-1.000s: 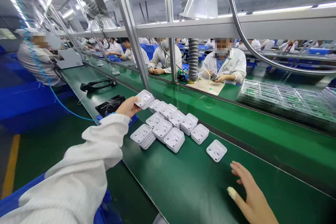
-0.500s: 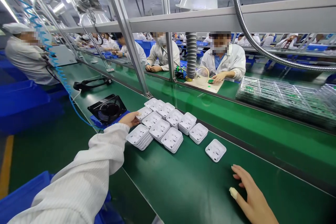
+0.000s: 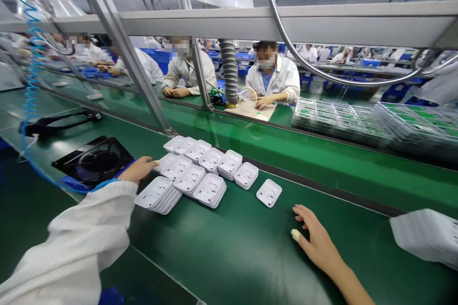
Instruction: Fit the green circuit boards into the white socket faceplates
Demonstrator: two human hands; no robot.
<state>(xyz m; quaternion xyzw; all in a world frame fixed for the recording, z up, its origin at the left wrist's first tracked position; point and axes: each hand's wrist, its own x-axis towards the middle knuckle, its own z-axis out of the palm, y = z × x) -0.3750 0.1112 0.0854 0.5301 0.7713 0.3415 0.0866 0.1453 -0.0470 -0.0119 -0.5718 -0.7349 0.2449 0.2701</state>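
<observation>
**White covers stacked left of centre**

Touching a left-edge stack with the left hand; cannot tell whether gripping. With the right hand loosely open at lower right, near a lone cover on the green table. At left, a black fan.

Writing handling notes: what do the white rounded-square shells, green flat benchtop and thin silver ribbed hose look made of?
White rounded-square shells: likely moulded plastic, matte to satin; even colour, matching rounded rims.
Green flat benchtop: possibly rubber or vinyl matting, semi-gloss; soft, blurred reflections.
Thin silver ribbed hose: probably metal, shiny; bright highlights along tight ridges.
</observation>
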